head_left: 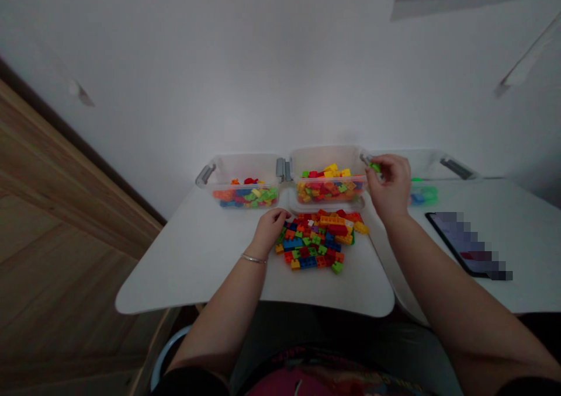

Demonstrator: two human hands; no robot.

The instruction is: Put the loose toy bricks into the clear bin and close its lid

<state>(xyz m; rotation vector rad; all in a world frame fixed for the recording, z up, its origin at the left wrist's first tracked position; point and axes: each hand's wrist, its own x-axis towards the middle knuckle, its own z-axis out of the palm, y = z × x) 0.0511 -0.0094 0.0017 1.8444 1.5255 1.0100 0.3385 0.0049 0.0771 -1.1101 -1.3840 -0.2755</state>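
Observation:
My right hand (390,186) is raised at the inner front of the right bin, pinching a small green toy brick (374,167) between thumb and fingertips. At the left edge of a pile of mixed toy bricks (313,241), my left hand (269,229) rests with its fingers curled in; what they hold, if anything, is hidden. Red, blue, orange, yellow and green bricks make up this pile. Behind it stands a clear middle bin (328,153) with many bricks inside. The clear right bin (427,162), partly covered by my right hand, has a few green and blue pieces.
Further left, another clear bin (245,165) holds mixed bricks. A phone (464,244) lies on the right-hand white table. The white table (205,256) under the pile has a rounded front edge. A wall rises behind the bins, and wooden furniture (65,256) is at left.

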